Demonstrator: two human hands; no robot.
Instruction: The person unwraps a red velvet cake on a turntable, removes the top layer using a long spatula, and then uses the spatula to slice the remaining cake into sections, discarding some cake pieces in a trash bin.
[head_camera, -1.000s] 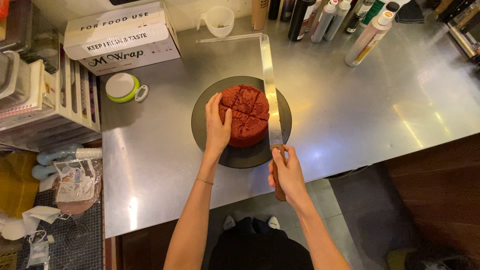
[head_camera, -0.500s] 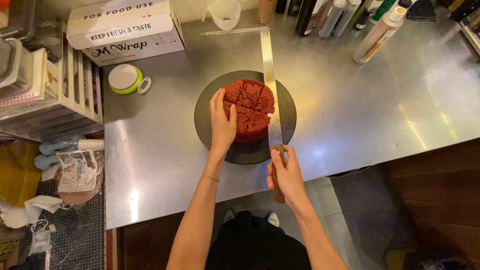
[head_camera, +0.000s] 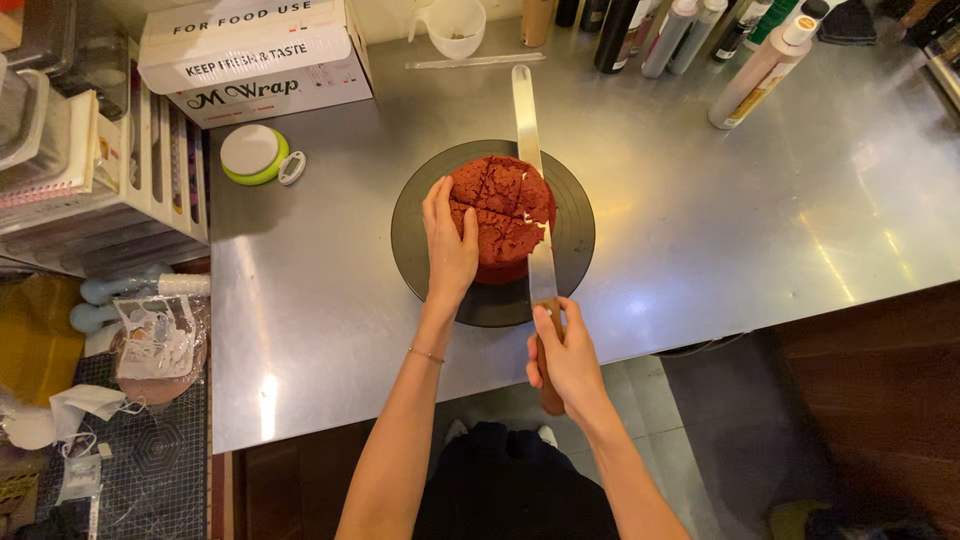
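A round red cake (head_camera: 505, 210) with a cracked top sits on a dark round turntable (head_camera: 575, 240) on the steel counter. My left hand (head_camera: 448, 245) rests flat on the cake's left side. My right hand (head_camera: 565, 355) grips the wooden handle of a long knife (head_camera: 530, 170). Its blade lies level against the cake's right side, tip pointing away from me past the turntable.
A steel counter (head_camera: 720, 230) carries a box of food wrap (head_camera: 255, 60), a round green-and-white timer (head_camera: 253, 153), a white cup (head_camera: 455, 25), a clear ruler (head_camera: 470, 62) and several bottles (head_camera: 760, 65) at the back. A white rack (head_camera: 150, 180) stands on the left.
The knife blade has shifted left from beside the cake to its right side. My left hand stays on the cake.
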